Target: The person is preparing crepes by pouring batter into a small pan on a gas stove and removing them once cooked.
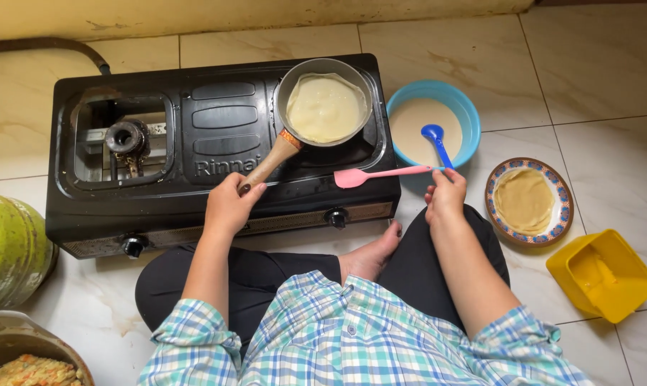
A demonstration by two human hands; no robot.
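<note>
A small grey pan (292, 80) with a thin pale crepe (325, 107) in it sits on the right burner of a black two-burner stove (209, 121). My left hand (229, 206) grips the end of the pan's wooden handle (270, 164). My right hand (445, 195) holds the end of a pink spatula (370, 175), whose blade lies over the stove's front edge. A blue bowl (463, 109) of pale batter with a blue ladle (435, 139) stands right of the stove.
A patterned plate (561, 204) with cooked crepes lies at the right, and a yellow container (603, 275) beyond it. A green gas cylinder (5, 246) and a bowl of chopped filling (30, 368) are at the left. My crossed legs lie before the stove.
</note>
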